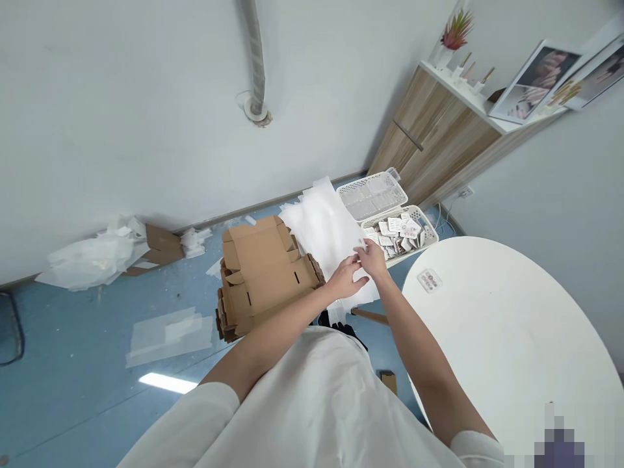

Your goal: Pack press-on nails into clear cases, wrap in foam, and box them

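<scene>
White packing sheets (324, 218), thin like foam, lie in a stack below both hands. My right hand (373, 259) has its fingertips bent together at the right edge of the top sheet and appears to pinch it. Beside it, my left hand (345, 279) hovers over the sheets, its thumb apart from the fingers and its fingertips close to the right hand. To the left is a pile of flattened brown cardboard boxes (266, 273). Behind my right hand stands a white basket (433, 235) of small printed packs.
Another white basket (358, 216) holds clear plastic cases. A round white table (507, 325) on the right bears a small clear case (429, 280). Plastic bags (92, 257) and loose sheets (168, 335) lie on the blue floor. A wood-front cabinet (439, 136) stands against the wall.
</scene>
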Motion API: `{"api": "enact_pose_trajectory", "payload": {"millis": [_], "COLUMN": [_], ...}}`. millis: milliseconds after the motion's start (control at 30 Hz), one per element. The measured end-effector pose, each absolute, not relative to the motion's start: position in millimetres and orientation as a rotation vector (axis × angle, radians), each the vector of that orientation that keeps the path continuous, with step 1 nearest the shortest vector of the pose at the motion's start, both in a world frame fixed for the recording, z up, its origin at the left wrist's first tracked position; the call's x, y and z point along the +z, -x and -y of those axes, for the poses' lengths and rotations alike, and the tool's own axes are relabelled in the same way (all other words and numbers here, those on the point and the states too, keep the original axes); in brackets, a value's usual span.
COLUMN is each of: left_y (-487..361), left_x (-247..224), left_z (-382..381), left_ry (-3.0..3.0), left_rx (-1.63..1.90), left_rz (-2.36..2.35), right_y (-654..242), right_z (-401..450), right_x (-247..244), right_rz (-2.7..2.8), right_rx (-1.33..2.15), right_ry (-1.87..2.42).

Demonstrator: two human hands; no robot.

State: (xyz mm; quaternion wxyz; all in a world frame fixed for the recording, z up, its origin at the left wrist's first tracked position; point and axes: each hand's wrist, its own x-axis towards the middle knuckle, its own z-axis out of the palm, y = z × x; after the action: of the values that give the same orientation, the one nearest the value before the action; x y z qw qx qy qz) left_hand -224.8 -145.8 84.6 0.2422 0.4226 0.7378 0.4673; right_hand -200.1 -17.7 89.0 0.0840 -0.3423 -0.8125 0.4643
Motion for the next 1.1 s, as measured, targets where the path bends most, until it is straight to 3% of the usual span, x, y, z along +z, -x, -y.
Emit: {"api": "enact_pose_trajectory", "payload": {"millis": [300, 600, 767, 1100], "left_y": [198.8, 155.0, 108.4, 17.3], "left_x": [56.8, 40.0, 40.5, 33.1], "left_z": [175.4, 146.0, 101.1, 20.1], "left_ry": [-0.676, -0.415, -0.593, -1.043], "left_rx": [1.196, 1.037, 1.091, 0.875], "left_rz": [-2.275, -1.923, -1.650, -1.846], "right_y": [130.6, 22.5, -55.9, -228.8], "right_z": [22.5, 17.7, 16.0, 19.8], "right_x": [88.2, 88.3, 89.2, 31.5], "right_rz": [2.002, 1.451, 1.215, 1.158], "right_rx": [1.458, 1.395, 1.274, 1.254], "right_ry": [1.093, 1.260, 1.372, 1.634]}}
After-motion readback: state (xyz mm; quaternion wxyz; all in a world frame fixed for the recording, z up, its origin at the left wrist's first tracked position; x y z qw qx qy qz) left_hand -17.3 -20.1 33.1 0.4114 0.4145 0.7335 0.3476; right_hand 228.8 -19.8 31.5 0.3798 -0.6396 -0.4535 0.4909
